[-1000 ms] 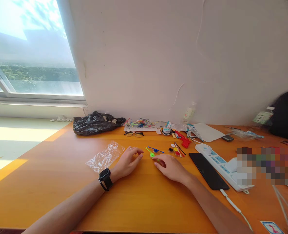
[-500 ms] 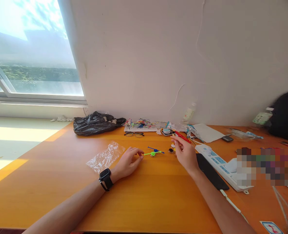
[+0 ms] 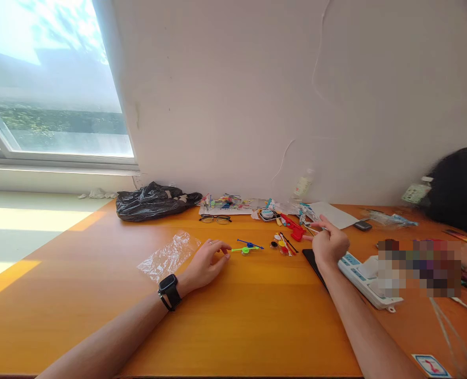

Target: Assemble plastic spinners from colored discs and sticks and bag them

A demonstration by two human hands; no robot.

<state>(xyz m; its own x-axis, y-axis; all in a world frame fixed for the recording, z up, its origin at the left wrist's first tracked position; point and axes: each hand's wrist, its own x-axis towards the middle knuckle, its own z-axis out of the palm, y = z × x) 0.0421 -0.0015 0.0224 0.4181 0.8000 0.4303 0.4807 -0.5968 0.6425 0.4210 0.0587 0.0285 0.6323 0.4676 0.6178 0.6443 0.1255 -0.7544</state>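
My left hand (image 3: 209, 261) rests on the table, fingers loosely curved with a gap to the thumb. Its fingertips are at the end of a thin green plastic piece (image 3: 246, 250) with a round middle; whether they touch it I cannot tell. A similar blue piece (image 3: 249, 245) lies just behind. My right hand (image 3: 331, 245) is over the power strip's near-left end, thumb and index finger apart, with nothing visible held. To its left lie a red toy gun (image 3: 296, 232) and several small round-and-stick pieces (image 3: 282, 245) in yellow, red, black and white.
A clear plastic bag (image 3: 170, 255) lies left of my left hand. Glasses (image 3: 215, 219), a black plastic bag (image 3: 154, 202) and more small parts line the wall. On the right are a white power strip (image 3: 369, 284), a black flat object (image 3: 313, 263) and a backpack-like black shape (image 3: 458, 189).
My right hand has moved right, away from the small pieces and red toy gun, which show more fully now. The left hand stays by the green piece. The view has shifted slightly.
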